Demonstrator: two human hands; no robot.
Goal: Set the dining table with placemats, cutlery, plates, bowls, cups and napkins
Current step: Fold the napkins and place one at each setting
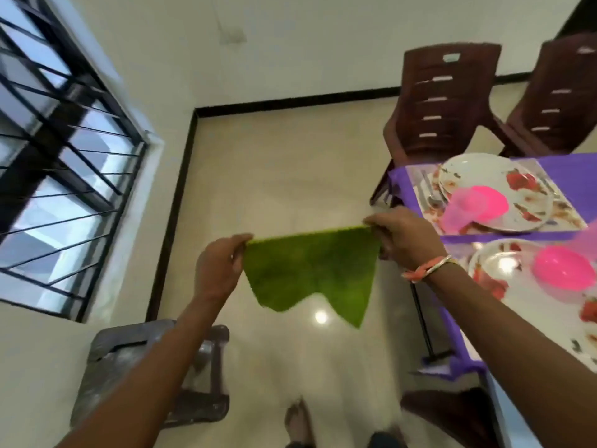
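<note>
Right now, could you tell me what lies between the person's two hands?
In the head view, a green napkin spans the gap, its top corners pinched by the left hand and the right hand.

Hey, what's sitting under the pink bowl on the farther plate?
A white flowered plate, itself on a floral placemat. The pink bowl hides the plate's near-left part.

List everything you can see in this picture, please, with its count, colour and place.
napkin: one, green, held in the air, centre
tablecloth: one, purple, right
plates: two, white with red flowers, on the tablecloth
bowls: two, pink, one on each plate
chairs: two, brown, upper right
stool: one, grey, lower left
window: one, black bars, left wall
left hand: one, pinches the napkin's left corner
right hand: one, pinches its right corner
</note>
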